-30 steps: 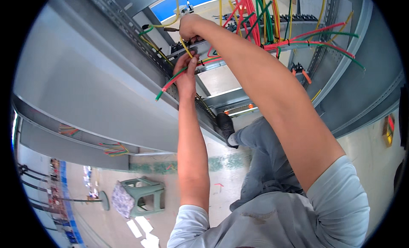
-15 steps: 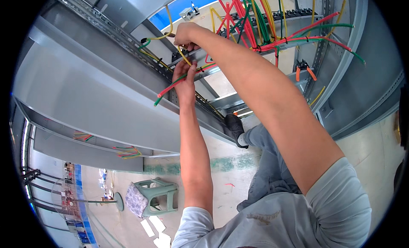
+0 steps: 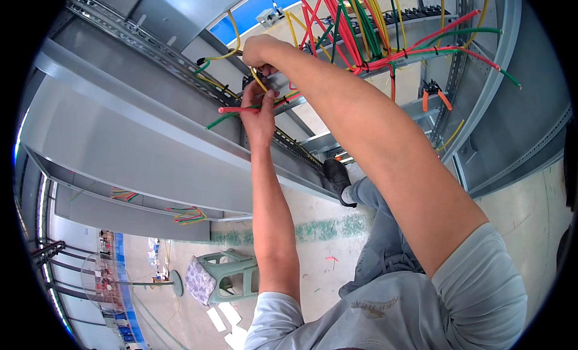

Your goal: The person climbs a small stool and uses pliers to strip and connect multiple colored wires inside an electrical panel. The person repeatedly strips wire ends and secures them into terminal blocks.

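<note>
My left hand (image 3: 259, 118) is closed around wires beside the perforated cabinet rail. A yellow wire (image 3: 259, 80) runs up from its fingertips towards my right hand (image 3: 260, 54). Across the left fingers lie a red wire (image 3: 232, 110) and a green wire (image 3: 215, 121), their cut ends sticking out to the left. My right hand is bent over just above the left, its fingers curled at the yellow wire's upper part. The back of that hand and the wrist hide most of its grip.
Bundled red, green and yellow wires (image 3: 373, 40) hang at the upper right, tied along a crossbar. Orange-handled pliers (image 3: 435, 97) hang on the frame. A grey panel (image 3: 138, 139) bounds the left side. Behind stand a green stool (image 3: 226, 278) and a fan (image 3: 103, 282).
The free ends of the red and green wires have swung upward and left, the red one now nearly level. Both hands stay close together at the yellow wire, with slight shifts.
</note>
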`<state>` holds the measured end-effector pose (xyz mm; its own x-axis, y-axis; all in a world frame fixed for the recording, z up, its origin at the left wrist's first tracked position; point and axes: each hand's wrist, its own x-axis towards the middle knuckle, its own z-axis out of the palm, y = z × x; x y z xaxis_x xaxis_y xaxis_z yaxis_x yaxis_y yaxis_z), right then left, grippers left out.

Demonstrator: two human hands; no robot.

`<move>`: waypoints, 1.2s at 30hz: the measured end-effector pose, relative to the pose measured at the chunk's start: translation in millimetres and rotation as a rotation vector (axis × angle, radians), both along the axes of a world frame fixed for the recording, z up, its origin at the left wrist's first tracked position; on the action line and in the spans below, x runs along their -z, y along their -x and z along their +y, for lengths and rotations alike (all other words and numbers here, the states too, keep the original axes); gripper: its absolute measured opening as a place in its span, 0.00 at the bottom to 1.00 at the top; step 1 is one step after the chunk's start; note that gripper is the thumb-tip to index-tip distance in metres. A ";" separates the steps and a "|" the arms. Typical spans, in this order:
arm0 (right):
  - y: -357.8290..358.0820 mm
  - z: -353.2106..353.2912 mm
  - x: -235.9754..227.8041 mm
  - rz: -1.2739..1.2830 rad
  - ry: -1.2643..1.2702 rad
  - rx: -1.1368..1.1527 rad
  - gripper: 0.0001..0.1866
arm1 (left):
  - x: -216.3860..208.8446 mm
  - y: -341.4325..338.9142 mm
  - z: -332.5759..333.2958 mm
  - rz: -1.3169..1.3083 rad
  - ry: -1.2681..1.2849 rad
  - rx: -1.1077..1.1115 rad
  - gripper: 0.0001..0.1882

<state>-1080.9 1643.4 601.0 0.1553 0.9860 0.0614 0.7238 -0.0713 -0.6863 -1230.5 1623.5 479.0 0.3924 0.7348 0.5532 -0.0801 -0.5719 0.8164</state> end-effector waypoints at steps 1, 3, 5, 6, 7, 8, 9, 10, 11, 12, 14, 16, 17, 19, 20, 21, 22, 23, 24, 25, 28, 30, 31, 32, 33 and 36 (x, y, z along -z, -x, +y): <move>-1.1 1.1 1.6 -0.003 -0.002 -0.001 0.14 | 0.3 -0.8 1.7 0.012 -0.012 -0.012 0.18; -1.9 0.7 1.0 -0.013 -0.007 -0.005 0.15 | 1.7 -2.5 3.2 0.022 -0.025 -0.028 0.17; -1.1 2.5 -2.5 -0.045 0.060 0.013 0.14 | 3.2 -3.8 3.3 0.023 -0.026 -0.035 0.16; -0.3 3.5 -4.0 -0.061 0.093 0.022 0.15 | 3.9 -4.8 4.3 0.014 -0.040 -0.039 0.16; 0.7 4.0 -4.5 -0.089 0.080 0.028 0.15 | 5.4 -6.1 5.9 0.006 -0.053 -0.042 0.16; 2.1 5.5 -4.2 -0.116 0.066 0.032 0.16 | 7.0 -6.1 7.5 -0.002 -0.068 -0.046 0.16; 3.1 6.7 -3.7 -0.143 0.052 0.038 0.16 | 8.9 -5.7 8.5 -0.002 -0.069 -0.063 0.16; 4.0 7.4 -2.8 -0.142 0.043 0.043 0.17 | 10.6 -5.5 9.3 -0.001 -0.069 -0.079 0.16; 4.2 6.1 -3.5 -0.140 0.032 0.051 0.17 | 9.3 -6.8 9.4 -0.001 -0.071 -0.093 0.16; 3.3 4.7 -4.8 -0.137 0.021 0.059 0.18 | 8.7 -7.5 8.3 -0.004 -0.070 -0.091 0.16; 6.2 -7.0 -6.3 -0.191 -0.010 0.035 0.18 | 10.1 -5.2 3.3 -0.010 -0.064 -0.093 0.16; 9.5 -19.2 -4.6 -0.196 -0.059 0.015 0.15 | 10.1 -1.5 0.8 -0.016 -0.032 -0.099 0.15; 7.2 -21.9 -4.1 -0.177 -0.097 0.017 0.14 | 8.2 -2.3 -0.5 -0.022 -0.020 -0.097 0.15; 5.7 -25.0 -5.5 -0.149 -0.129 0.027 0.13 | 6.8 -3.4 -2.2 -0.020 -0.012 -0.083 0.15; 5.4 -23.9 -5.2 -0.139 -0.125 0.035 0.13 | 5.6 -3.9 -2.7 -0.020 -0.009 -0.077 0.14; 5.2 -22.7 -5.0 -0.130 -0.120 0.044 0.13 | 4.5 -4.2 -3.3 -0.026 0.006 -0.066 0.14; 4.8 -21.6 -5.0 -0.127 -0.124 0.053 0.13 | 3.4 -4.6 -3.9 -0.032 0.020 -0.055 0.13; 6.2 -21.7 -4.2 -0.125 -0.124 0.061 0.13 | 4.0 -3.6 -4.5 -0.039 0.037 -0.046 0.13; 7.3 -22.1 -3.5 -0.123 -0.125 0.068 0.13 | 4.6 -3.3 -4.9 -0.042 0.043 -0.045 0.13; 7.7 -23.0 -2.3 -0.123 -0.132 0.070 0.13 | 5.1 -3.3 -5.1 -0.044 0.048 -0.045 0.13; 9.1 -29.7 -4.2 -0.143 -0.136 0.076 0.14 | 4.4 -0.1 -3.0 -0.043 0.068 -0.036 0.12; 12.0 -33.5 -6.8 -0.126 -0.131 0.114 0.15 | 2.7 0.6 -3.3 -0.040 0.076 -0.019 0.12; 13.9 -34.9 -8.9 -0.088 -0.141 0.147 0.15 | 1.9 1.7 -3.7 -0.037 0.077 -0.008 0.12; 15.9 -32.6 -7.1 0.006 -0.170 0.211 0.15 | 1.3 2.1 -4.7 -0.034 0.077 0.005 0.11; 17.7 -30.5 -5.4 0.101 -0.199 0.273 0.14 | 2.1 3.2 -3.2 -0.028 0.074 0.010 0.11; 15.0 -22.8 -4.1 0.242 -0.268 0.298 0.17 | 1.0 6.9 -4.0 -0.011 0.069 0.008 0.11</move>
